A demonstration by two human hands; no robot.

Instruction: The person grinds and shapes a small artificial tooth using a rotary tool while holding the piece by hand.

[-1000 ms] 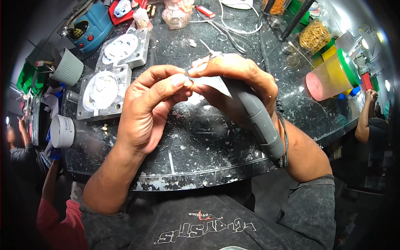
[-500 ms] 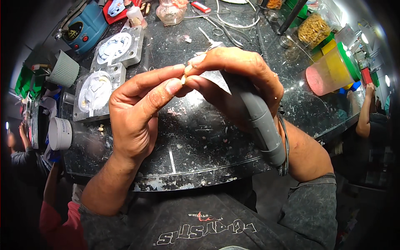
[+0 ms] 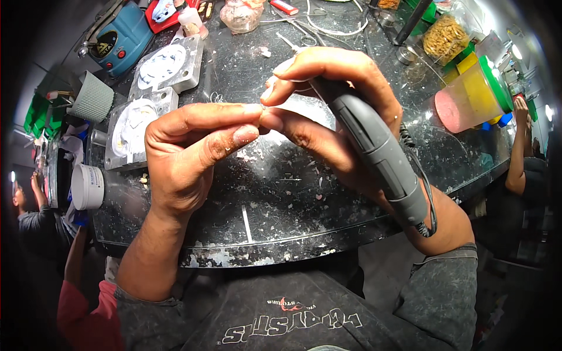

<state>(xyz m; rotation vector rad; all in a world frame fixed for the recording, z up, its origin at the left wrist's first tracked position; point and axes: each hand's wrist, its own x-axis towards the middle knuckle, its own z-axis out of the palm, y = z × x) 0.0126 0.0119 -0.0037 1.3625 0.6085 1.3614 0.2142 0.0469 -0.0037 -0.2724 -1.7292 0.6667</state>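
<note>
My left hand (image 3: 181, 158) is closed in a pinch at the centre, its index finger and thumb on a tiny pale piece (image 3: 261, 117), mostly hidden. My right hand (image 3: 366, 79) is wrapped round a dark grey rotary handpiece (image 3: 380, 152) with a coiled cord; its thumb tip meets my left fingertips at the piece. Behind my left hand lie two metal flasks (image 3: 190, 73) (image 3: 114, 159) filled with white material, beside a white tub (image 3: 86, 186).
A blue machine (image 3: 129, 41), grey basket (image 3: 93, 96) and red tray (image 3: 161, 23) stand back left. Scissors (image 3: 307, 38) and cables lie at the back. A green-lidded container (image 3: 465, 96) and bag of pieces (image 3: 445, 38) sit right. Other people (image 3: 521, 169) work at both sides.
My right index finger has lifted away from the pinched piece and the handpiece has turned in my grip, its body shifting rightward. My left index finger has moved slightly down.
</note>
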